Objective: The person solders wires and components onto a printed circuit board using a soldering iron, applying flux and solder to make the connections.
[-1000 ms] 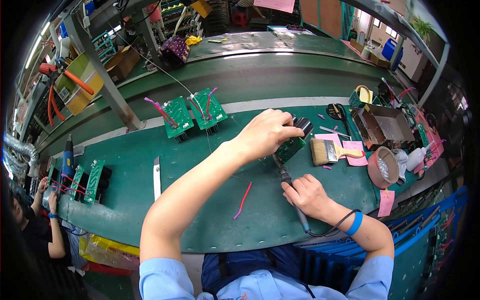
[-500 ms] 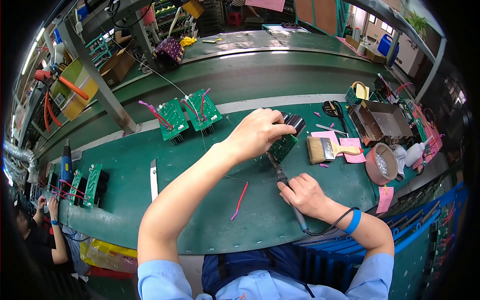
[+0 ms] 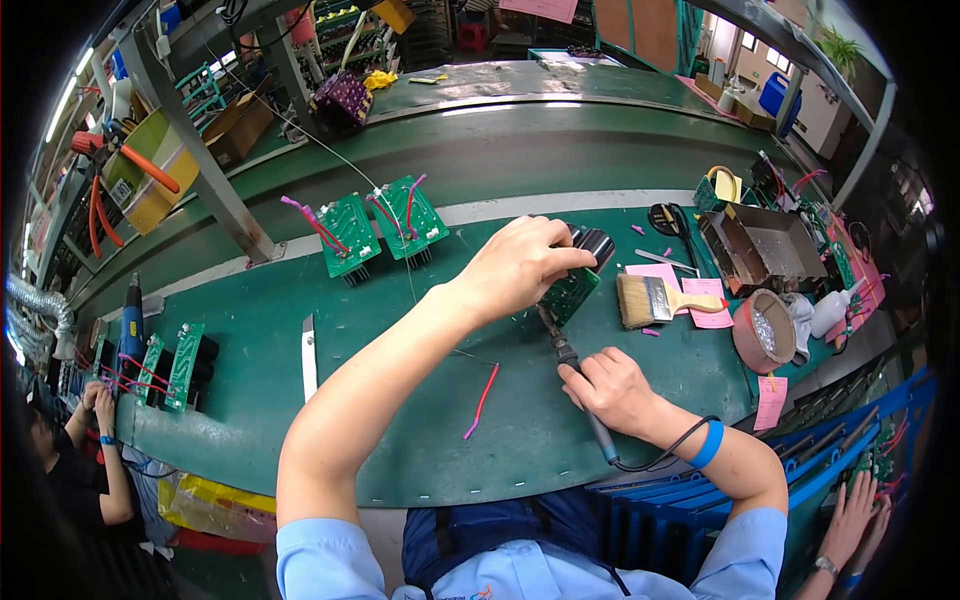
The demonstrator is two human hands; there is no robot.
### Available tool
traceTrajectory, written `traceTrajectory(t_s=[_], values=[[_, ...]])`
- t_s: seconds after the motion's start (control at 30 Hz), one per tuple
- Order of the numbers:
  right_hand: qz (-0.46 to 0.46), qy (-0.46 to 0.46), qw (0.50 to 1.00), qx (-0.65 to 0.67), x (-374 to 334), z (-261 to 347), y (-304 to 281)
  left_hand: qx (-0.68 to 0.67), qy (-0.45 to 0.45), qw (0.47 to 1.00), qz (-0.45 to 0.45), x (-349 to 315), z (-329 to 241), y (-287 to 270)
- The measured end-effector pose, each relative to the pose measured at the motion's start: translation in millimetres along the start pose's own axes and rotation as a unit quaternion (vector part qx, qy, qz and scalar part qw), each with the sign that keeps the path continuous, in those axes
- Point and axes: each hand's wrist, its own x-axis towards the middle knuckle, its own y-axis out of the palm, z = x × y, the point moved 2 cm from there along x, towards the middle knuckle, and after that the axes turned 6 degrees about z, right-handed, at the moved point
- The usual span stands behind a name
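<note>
Green circuit board and black cylinders are in the left hand, its thumb and fingers grasping the cylinders from above, over the middle of the table. The right hand, on the side toward the near edge, is closed around the handle of a soldering iron; its metal end reaches the board's lower edge, but whether the tip touches cannot be made out. Between the hands and the near edge lies a red wire with a purple end. To the right, a flat brush rests partly over pink slips, and nearer the right end stand an open metal tray and a round tub. On the left half lies a white strip. Two more green boards with purple-tipped wires stand near the far edge; others stand by the left end, next to a blue-bodied tool. A co-worker's hands are at that end; another pair of hands shows beyond the right end.
</note>
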Motion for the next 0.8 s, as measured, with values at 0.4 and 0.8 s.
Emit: traceTrajectory(t_s=[0.4, 0.8], values=[[-0.001, 0.005, 1.000, 0.009, -1, -1, 0, 0.000, -0.007, 1.000, -0.007, 3, 0, 1], [0.002, -0.002, 0.999, 0.038, -2, -5, -2, 0.012, -0.020, 1.000, -0.003, 11, 1, 5]])
